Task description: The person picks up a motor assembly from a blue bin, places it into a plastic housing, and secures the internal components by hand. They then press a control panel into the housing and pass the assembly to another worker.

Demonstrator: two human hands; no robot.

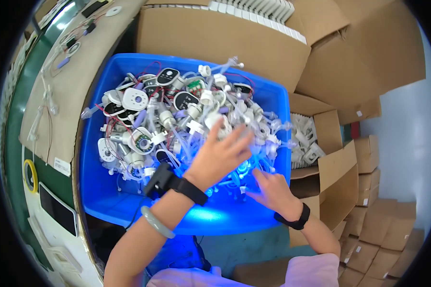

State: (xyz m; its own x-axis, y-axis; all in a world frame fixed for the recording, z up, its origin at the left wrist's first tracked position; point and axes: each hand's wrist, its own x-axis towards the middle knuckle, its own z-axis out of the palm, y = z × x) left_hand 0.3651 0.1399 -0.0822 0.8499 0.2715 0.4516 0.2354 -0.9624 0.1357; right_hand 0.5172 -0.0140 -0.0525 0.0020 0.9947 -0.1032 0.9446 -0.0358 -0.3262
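A large blue plastic bin (93, 186) is heaped with tangled small assemblies: white round housings (135, 99), black-faced control panels (167, 76), clear tubing, white connectors (195, 127) and thin red wires. Over the right half of this heap my left hand (220, 155) reaches with its fingers spread, close to a white round part (215, 121); no grasp shows. My right hand (275, 191) is at the bin's near right side, index finger and thumb apart, beside parts lit bright blue (243, 167). Its other fingers are partly hidden.
Cardboard boxes (215, 43) stand behind the bin, one holding rows of white pieces. To the right, an open box (328, 124) contains white plastic parts, with stacked cartons (378, 222) beyond. The left workbench (64, 115) carries wired parts, yellow tape (30, 176) and a phone-like device (57, 208).
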